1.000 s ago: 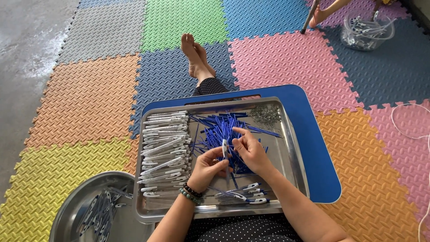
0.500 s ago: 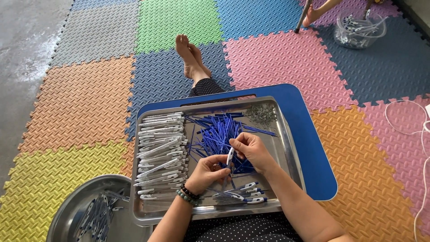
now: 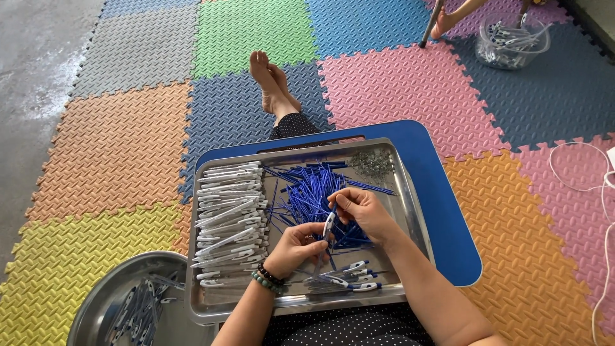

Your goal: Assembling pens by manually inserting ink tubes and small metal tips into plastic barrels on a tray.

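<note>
A steel tray (image 3: 413, 211) rests on a blue lap board (image 3: 442, 192) over my legs. My left hand (image 3: 296, 247) holds a white pen barrel (image 3: 327, 227) upright above the tray. My right hand (image 3: 362, 210) pinches a thin blue refill at the barrel's top end. A heap of blue refills (image 3: 311, 195) lies in the tray's middle. Several white pen barrels (image 3: 227, 214) are stacked along its left side. A few assembled pens (image 3: 346, 277) lie at the near edge. A small pile of metal springs (image 3: 373, 161) sits in the far right corner.
A round steel bowl (image 3: 109, 295) with pen parts stands on the floor at lower left. Coloured foam mats cover the floor. A clear tub of pens (image 3: 512, 40) and another person's foot (image 3: 445, 24) are at the far right. A white cord (image 3: 599, 192) lies at right.
Both hands stay over the tray with the barrel; the right hand has shifted slightly and now works a blue refill at the barrel's top. The camera view drifted a little.
</note>
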